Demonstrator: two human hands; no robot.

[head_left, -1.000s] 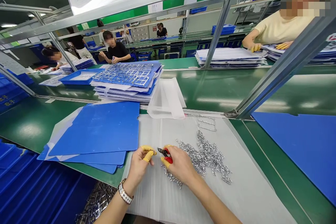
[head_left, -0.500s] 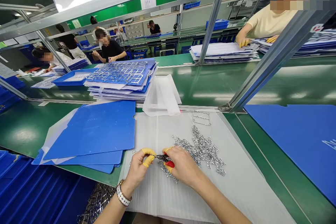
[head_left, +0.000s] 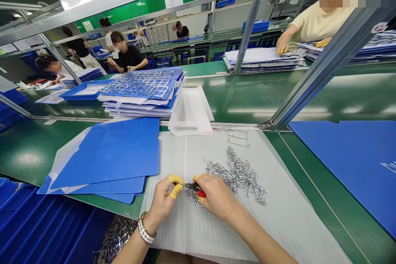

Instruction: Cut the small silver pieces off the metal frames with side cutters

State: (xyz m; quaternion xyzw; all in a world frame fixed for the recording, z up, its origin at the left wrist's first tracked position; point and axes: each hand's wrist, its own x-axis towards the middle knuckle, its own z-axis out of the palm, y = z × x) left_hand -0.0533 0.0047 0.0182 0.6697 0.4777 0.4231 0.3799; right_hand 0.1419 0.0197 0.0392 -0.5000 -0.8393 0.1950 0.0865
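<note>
My right hand (head_left: 216, 196) grips small red-handled cutters (head_left: 195, 189), their tip pointing left. My left hand (head_left: 163, 200), with yellow finger cots on thumb and forefinger, pinches a tiny metal piece (head_left: 179, 184) right at the cutter tip. Both hands hover over a white foam sheet (head_left: 216, 231). Just right of my right hand lies a heap of small silvery metal parts (head_left: 238, 175). A silvery metal frame (head_left: 237, 137) lies at the sheet's far edge.
Loose blue plastic sheets (head_left: 108, 152) lie to the left, and a stack topped with metal frames (head_left: 145, 86) sits behind them. Clear bags (head_left: 192, 111) lie beside that stack. A slanted metal post (head_left: 312, 78) crosses the right. Other people work at benches beyond.
My hands have come together: the left pinch now meets the cutter tip, where a second ago there was a gap. The view has shifted slightly.
</note>
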